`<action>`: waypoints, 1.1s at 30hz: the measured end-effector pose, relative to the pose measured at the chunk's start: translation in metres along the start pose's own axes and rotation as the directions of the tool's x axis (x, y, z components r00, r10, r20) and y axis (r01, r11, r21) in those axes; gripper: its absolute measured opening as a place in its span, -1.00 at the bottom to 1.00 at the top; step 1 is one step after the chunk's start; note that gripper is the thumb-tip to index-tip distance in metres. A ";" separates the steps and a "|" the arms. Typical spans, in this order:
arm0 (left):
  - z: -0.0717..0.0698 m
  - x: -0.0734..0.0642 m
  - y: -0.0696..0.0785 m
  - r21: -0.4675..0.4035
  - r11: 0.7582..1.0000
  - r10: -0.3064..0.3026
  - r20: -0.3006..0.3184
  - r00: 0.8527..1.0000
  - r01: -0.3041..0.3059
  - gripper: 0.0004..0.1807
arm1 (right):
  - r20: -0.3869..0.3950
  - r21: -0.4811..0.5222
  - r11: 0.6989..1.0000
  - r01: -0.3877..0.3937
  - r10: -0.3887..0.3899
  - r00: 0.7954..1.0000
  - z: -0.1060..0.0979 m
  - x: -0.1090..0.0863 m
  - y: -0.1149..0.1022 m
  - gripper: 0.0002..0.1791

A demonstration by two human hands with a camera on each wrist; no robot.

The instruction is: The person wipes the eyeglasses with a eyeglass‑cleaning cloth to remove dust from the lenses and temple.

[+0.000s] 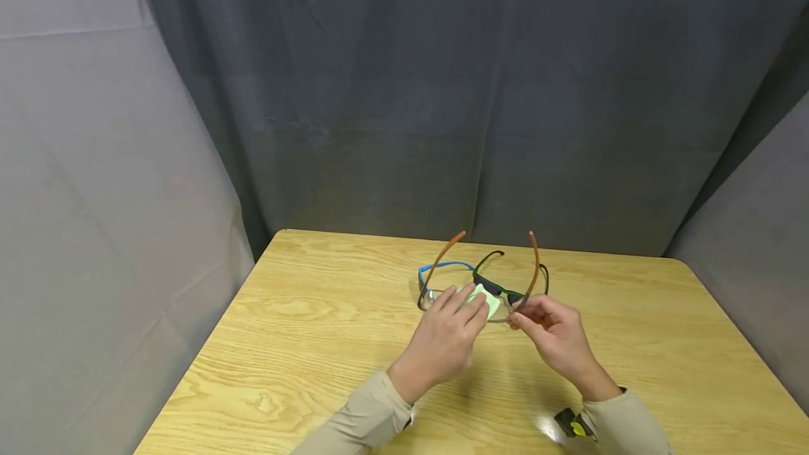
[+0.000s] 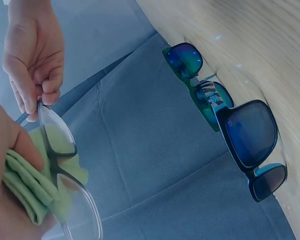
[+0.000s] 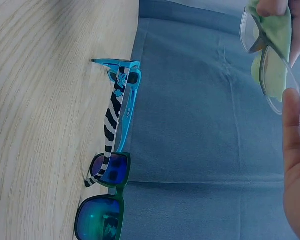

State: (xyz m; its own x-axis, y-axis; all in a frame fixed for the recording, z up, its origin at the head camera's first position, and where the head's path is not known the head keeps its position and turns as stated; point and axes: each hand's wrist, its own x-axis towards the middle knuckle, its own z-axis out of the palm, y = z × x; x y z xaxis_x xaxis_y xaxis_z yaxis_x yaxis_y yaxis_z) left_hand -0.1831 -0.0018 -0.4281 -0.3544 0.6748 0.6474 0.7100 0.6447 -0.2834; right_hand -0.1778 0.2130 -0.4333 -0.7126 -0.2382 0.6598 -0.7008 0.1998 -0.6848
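A pair of clear-lens eyeglasses with brown temples [image 1: 534, 262] is held above the table, temples pointing up and away. My right hand [image 1: 559, 339] pinches the frame at its right end, by the hinge. With my left hand [image 1: 442, 343] I hold a folded light-green cloth [image 1: 483, 300] against the lenses. In the left wrist view, the cloth [image 2: 32, 185] is bunched under the thumb and spreads behind the dark bridge [image 2: 54, 162]; part of it is hidden by the hand.
Beyond the eyeglasses, green-framed sunglasses [image 1: 488, 286] and blue-framed sunglasses [image 1: 447, 263] stand on the wooden table [image 1: 278, 328]. A zebra-striped temple [image 3: 111, 120] shows on the blue pair. A dark curtain [image 1: 379, 104] hangs behind; a small dark item [image 1: 571, 423] is by the right cuff.
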 end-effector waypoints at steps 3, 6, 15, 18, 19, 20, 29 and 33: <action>0.000 0.001 0.001 0.015 0.999 -0.028 -0.006 1.000 0.028 -0.61 | 0.000 -0.007 1.000 -0.006 0.006 1.000 0.000 0.001 0.001 -0.77; 0.000 0.002 0.001 0.012 1.000 -0.028 0.011 1.000 0.028 -0.60 | -0.005 -0.016 1.000 0.000 0.000 1.000 0.000 0.002 0.000 -0.77; -0.005 0.001 -0.001 -0.095 0.995 0.046 0.029 0.999 -0.043 -0.59 | -0.027 -0.027 0.999 0.026 -0.027 0.999 -0.003 0.004 0.003 -0.70; -0.005 0.001 -0.001 -0.105 0.993 0.060 0.012 0.998 -0.059 -0.58 | -0.023 -0.028 0.999 0.019 -0.020 1.000 -0.004 0.004 0.003 -0.71; -0.005 0.001 -0.001 -0.101 0.993 0.060 0.007 0.998 -0.059 -0.58 | -0.021 -0.027 0.999 0.019 -0.020 1.000 -0.004 0.004 0.003 -0.71; -0.005 0.001 0.000 -0.096 0.994 0.058 0.004 0.998 -0.058 -0.58 | -0.019 -0.026 0.999 0.019 -0.019 1.000 -0.004 0.004 0.003 -0.71; -0.002 0.003 0.009 0.020 1.000 -0.005 0.020 1.000 0.005 -0.58 | -0.017 -0.047 0.999 0.005 -0.006 1.000 -0.002 0.002 0.001 -0.72; 0.000 0.004 0.010 0.041 0.999 -0.020 0.049 0.999 0.018 -0.57 | -0.009 -0.038 0.999 0.001 -0.002 1.000 -0.002 0.002 0.001 -0.73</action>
State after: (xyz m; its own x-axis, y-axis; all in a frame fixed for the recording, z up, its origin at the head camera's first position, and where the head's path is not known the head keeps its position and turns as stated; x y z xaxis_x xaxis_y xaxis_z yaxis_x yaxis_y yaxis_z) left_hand -0.1779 0.0076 -0.4281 -0.3976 0.6786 0.6175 0.6779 0.6708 -0.3007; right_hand -0.1799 0.2140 -0.4315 -0.7118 -0.2297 0.6637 -0.7023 0.2351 -0.6719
